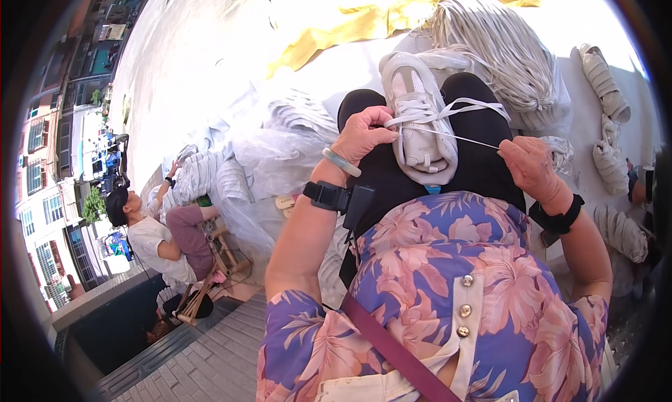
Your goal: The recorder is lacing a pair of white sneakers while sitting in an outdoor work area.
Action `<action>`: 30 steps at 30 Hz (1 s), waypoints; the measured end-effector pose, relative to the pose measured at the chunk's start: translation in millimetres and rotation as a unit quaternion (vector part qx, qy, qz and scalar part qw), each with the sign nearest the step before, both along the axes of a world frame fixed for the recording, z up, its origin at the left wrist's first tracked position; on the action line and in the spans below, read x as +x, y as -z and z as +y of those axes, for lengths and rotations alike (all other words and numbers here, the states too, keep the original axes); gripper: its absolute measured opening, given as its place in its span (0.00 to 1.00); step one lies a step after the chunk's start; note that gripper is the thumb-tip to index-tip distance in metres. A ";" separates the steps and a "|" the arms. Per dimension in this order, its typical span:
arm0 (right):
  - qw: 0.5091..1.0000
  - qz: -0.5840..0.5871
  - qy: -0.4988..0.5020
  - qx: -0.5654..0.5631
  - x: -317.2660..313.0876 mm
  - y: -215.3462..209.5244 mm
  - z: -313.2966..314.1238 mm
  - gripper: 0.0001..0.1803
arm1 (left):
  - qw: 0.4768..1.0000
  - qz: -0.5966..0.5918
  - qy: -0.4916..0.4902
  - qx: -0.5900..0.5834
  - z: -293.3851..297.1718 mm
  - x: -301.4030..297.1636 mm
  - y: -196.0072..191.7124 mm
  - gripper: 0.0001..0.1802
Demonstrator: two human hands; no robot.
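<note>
Head view: left hand [364, 134] pinches the white sneaker's [418, 122] lace [448, 112]; right hand [530, 165] pinches the lace's taut end.

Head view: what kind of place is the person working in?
Probably an outdoor, street-side shoe-lacing workplace. A pale sneaker lies on the person's lap, a big bundle of white laces lies beyond it, more laced shoes lie in sunlight, and buildings stand nearby.

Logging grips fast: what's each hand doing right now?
Left hand: closed, pinching the lace at the white shoe.
Right hand: closed, pulling the lace end taut.
</note>
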State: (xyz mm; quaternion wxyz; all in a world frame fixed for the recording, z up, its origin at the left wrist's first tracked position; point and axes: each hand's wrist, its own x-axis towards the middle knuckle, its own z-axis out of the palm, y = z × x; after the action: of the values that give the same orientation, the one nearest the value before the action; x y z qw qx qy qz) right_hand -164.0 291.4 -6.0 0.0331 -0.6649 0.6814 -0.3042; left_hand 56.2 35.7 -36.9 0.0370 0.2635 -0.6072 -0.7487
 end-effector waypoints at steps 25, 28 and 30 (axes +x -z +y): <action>0.982 -0.105 0.018 0.156 51.0 24.4 -77.7 0.18 | 0.737 0.000 0.003 -0.676 56.6 -51.3 4.3 0.07; 0.982 -0.111 0.034 0.151 50.1 30.9 -81.2 0.12 | 0.737 -0.002 0.000 -0.676 58.1 -53.7 4.6 0.07; 0.978 -0.142 0.048 0.141 46.6 35.3 -85.8 0.09 | 0.740 -0.004 0.005 -0.672 59.5 -55.1 4.4 0.07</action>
State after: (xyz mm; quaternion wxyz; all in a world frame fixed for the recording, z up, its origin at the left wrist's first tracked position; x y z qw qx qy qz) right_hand -117.4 205.7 -41.2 0.2089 -0.5701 0.7367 -0.2975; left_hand 1.2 95.2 -41.3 0.1984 0.1702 -0.9543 -0.1449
